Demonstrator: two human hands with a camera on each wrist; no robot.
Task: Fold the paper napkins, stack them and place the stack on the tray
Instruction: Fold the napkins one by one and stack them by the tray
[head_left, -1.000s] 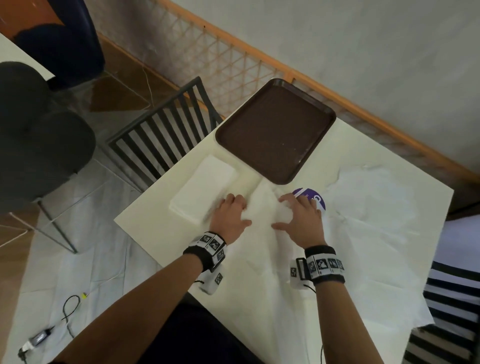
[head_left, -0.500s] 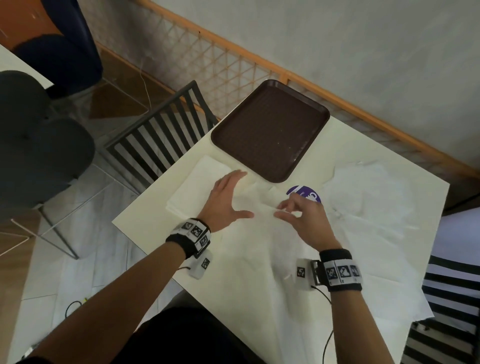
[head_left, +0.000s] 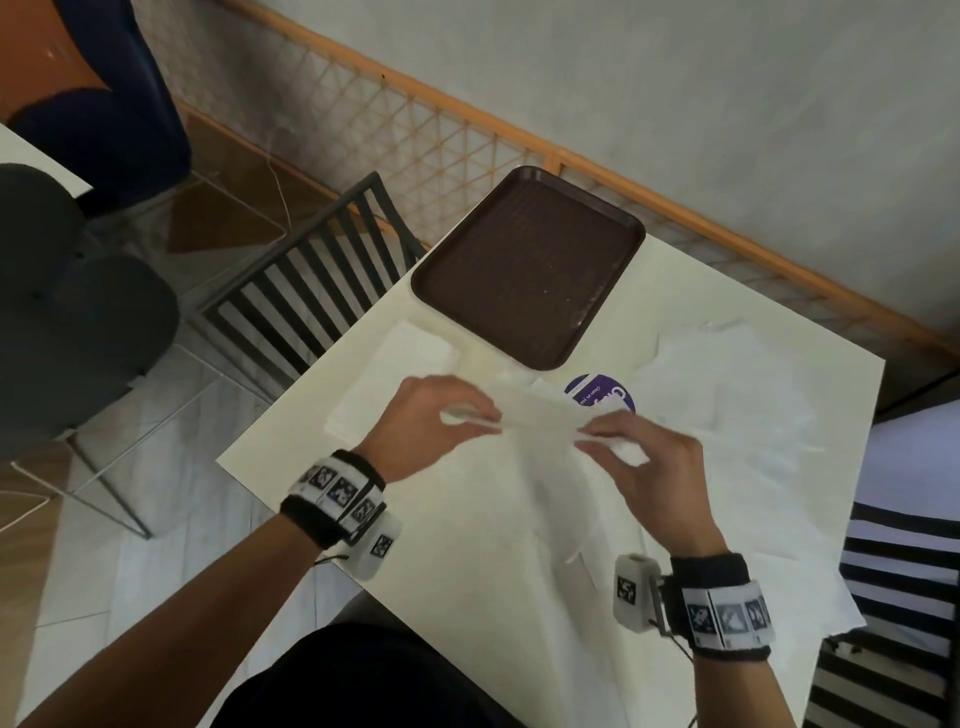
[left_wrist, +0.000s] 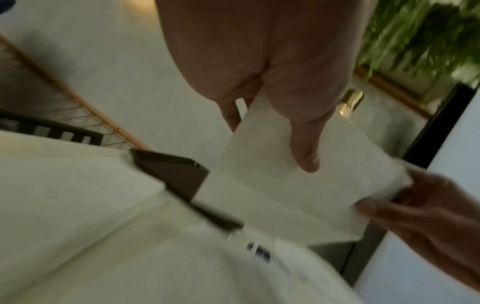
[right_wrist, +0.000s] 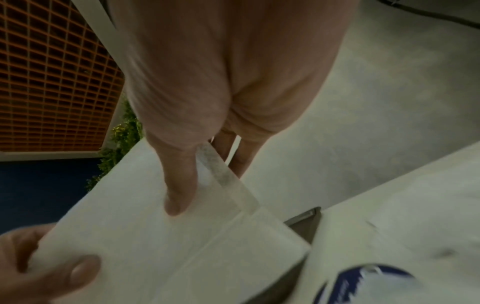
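Both hands hold one white paper napkin (head_left: 537, 415) up above the table. My left hand (head_left: 441, 415) pinches its left end, thumb on the near face (left_wrist: 306, 144). My right hand (head_left: 623, 441) pinches the right end the same way (right_wrist: 179, 185). The napkin (left_wrist: 272, 185) hangs stretched between them, with a crease across it (right_wrist: 182, 246). A stack of folded napkins (head_left: 395, 374) lies on the table left of my left hand. The brown tray (head_left: 530, 270) sits with nothing on it at the table's far corner.
Loose unfolded napkins (head_left: 727, 415) cover the right and near parts of the cream table (head_left: 291, 447). A purple round sticker (head_left: 597, 395) shows near the tray. A slatted black chair (head_left: 311, 291) stands at the table's left, another striped chair (head_left: 904, 571) at the right.
Both hands lay flat on the napkin on the table; they have since pinched it at its two ends and lifted it off the surface.
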